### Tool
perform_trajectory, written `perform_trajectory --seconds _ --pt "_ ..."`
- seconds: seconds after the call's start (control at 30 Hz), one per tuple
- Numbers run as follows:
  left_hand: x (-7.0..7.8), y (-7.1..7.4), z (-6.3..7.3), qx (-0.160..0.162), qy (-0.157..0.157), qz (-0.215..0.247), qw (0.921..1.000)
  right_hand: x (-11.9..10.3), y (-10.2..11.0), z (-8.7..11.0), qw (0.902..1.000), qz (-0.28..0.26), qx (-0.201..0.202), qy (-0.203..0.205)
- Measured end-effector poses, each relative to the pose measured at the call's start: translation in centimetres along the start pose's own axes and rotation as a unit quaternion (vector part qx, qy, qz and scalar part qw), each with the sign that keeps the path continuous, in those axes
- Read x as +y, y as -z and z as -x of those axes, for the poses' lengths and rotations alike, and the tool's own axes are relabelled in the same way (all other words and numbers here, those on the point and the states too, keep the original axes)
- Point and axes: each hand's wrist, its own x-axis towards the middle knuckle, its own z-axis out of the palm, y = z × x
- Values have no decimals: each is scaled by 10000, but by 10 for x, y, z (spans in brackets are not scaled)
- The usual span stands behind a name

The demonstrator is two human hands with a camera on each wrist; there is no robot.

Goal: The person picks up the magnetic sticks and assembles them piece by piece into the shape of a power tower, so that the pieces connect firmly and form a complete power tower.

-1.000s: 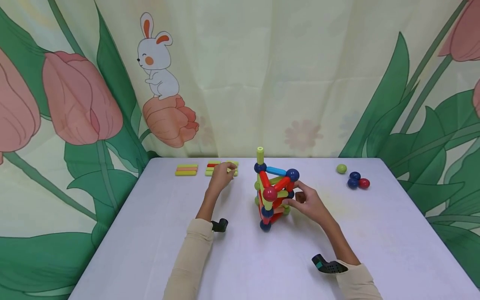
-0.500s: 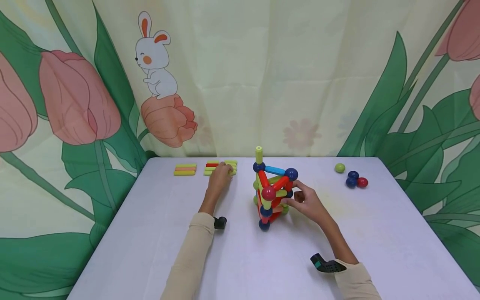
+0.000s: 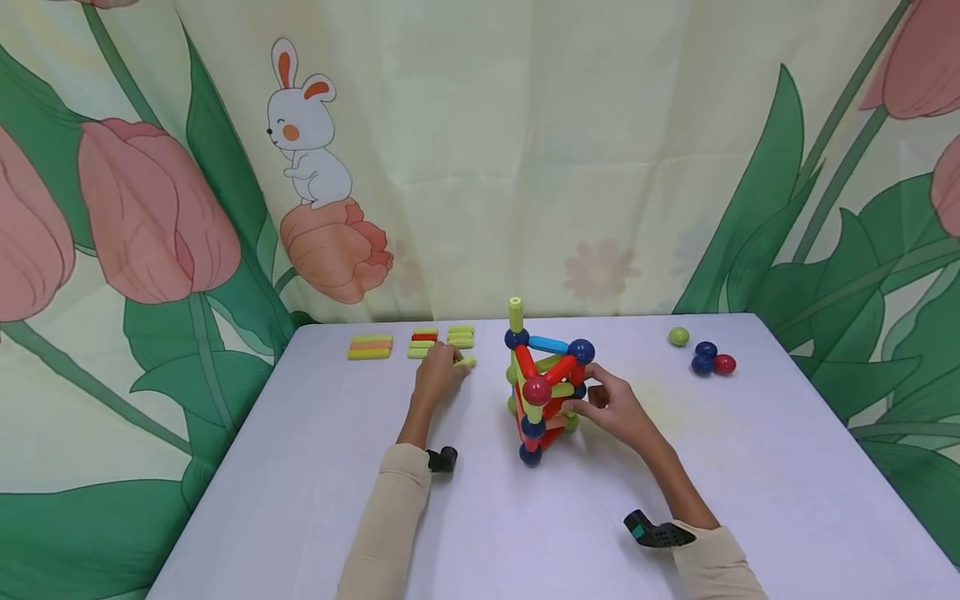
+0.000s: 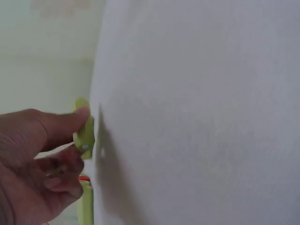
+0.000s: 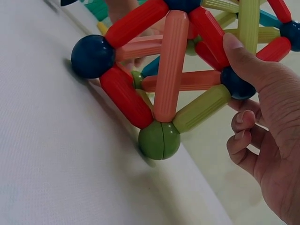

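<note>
In the head view my left hand (image 3: 437, 377) is just in front of the stick rows, pinching a yellow-green magnetic stick (image 3: 467, 362). The left wrist view shows that stick (image 4: 84, 133) between thumb and fingertips, close over the table. My right hand (image 3: 613, 406) steadies the right side of a tower (image 3: 537, 391) built of magnetic sticks and balls. Up close in the right wrist view, the right thumb and fingers (image 5: 276, 145) grip it around a dark blue ball (image 5: 239, 83). A yellow-green stick (image 3: 516, 315) stands upright on the tower's top back ball. The tower's far side is partly hidden.
Left of the tower lie a row of yellow-green sticks (image 3: 461, 337), a row with a red stick (image 3: 424, 337), and a row of yellow and orange sticks (image 3: 370, 347). At the back right are a green ball (image 3: 678, 337), blue balls (image 3: 703, 364) and a red ball (image 3: 725, 363).
My left hand has drawn one yellow-green stick out of the right-hand row, towards me. My right hand has stayed on the tower, which stands as before. The head view has tilted slightly.
</note>
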Motion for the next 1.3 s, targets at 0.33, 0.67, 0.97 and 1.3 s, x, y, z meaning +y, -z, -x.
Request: perform_trajectory --seconds 0.33,0.67,0.97,1.3 --pt "21 29 24 -549 -1030 3455 9311 1 -3 1 9995 113 101 268" --pt "88 82 85 -635 -2453 4181 8723 -2 -5 1 9981 197 108 569" --pt "160 82 93 -674 -2560 2782 9233 -3 0 -2 9979 13 21 646" --pt "183 72 91 -515 -2650 1855 9448 -4 -2 -2 9986 217 -133 462"
